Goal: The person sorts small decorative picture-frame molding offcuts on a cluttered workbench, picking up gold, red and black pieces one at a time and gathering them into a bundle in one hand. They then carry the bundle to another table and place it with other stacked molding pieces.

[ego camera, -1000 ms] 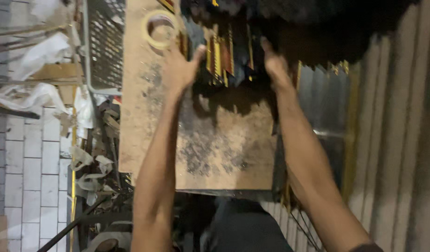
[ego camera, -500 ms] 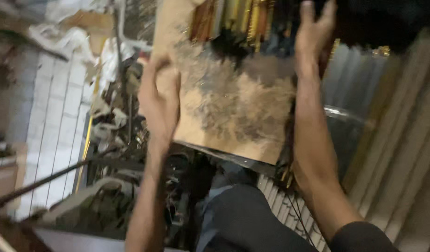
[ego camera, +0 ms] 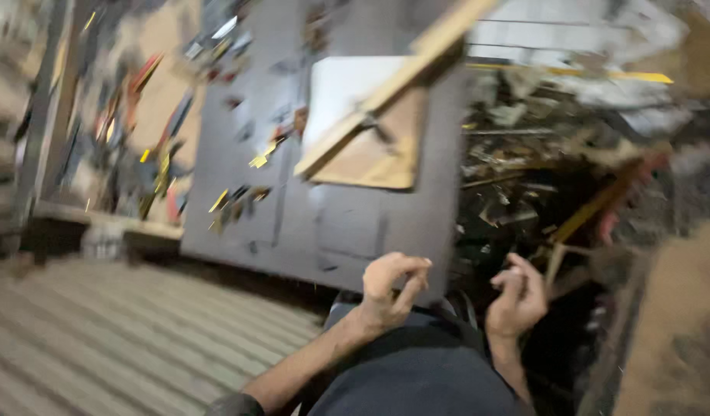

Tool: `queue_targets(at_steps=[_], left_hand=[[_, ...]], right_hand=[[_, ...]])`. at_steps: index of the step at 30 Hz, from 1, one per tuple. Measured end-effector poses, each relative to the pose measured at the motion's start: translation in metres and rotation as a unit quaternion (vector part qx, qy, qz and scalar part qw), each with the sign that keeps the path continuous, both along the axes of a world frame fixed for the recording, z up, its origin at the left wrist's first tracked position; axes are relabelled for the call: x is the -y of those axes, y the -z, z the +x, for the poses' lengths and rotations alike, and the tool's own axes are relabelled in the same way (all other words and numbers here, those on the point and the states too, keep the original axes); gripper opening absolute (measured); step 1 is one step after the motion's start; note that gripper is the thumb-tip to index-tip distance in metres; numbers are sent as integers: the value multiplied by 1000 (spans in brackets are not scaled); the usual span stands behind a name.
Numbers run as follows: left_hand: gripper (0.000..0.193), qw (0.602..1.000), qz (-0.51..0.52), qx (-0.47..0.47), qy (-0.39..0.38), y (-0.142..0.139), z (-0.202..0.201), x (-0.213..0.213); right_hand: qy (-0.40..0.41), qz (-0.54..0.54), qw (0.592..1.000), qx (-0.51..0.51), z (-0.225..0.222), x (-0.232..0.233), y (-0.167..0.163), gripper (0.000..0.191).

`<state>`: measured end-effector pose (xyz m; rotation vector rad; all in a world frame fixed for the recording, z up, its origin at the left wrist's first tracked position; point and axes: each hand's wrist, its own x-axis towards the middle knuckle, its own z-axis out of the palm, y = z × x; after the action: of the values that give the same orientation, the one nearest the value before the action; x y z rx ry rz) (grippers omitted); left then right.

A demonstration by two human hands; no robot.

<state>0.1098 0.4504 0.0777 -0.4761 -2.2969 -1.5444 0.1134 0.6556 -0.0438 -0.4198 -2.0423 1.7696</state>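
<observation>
The view is heavily blurred. A large flat dark grey board (ego camera: 324,208) stands tilted in the middle, with small yellow and red pieces scattered over it and a pale wooden frame (ego camera: 378,131) lying on its upper part. Corrugated grey sheeting (ego camera: 116,331) fills the lower left; a tangle of dark scrap (ego camera: 555,177) fills the right. The left hand (ego camera: 390,289) hangs at the board's lower edge, fingers curled, holding nothing. The right hand (ego camera: 517,296) is just beside that edge, over the scrap, loosely curled and empty.
</observation>
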Motion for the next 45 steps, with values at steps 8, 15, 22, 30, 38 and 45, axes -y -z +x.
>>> queue_targets(at_steps=[8,15,22,30,38,45], left_hand=[[13,930,-48,-40,-363,41,11,257],[41,824,-308,153,-450,70,-18,550],[19,806,-387,222,-390,135,-60,613],[60,701,-101,319,-630,105,-23,699],[142,611,-165,557,-538,115,-102,707],[141,642,-179,478,-573,117,-155,701]], right_hand=[[-95,215,972,-2,-6,121,37,19],[-46,297,953,36,-18,138,14,27],[1,420,902,103,-21,155,4,29],[-4,525,848,73,-24,163,0,25],[-22,522,851,60,-21,172,-5,20],[-22,501,862,75,-22,170,-6,19]])
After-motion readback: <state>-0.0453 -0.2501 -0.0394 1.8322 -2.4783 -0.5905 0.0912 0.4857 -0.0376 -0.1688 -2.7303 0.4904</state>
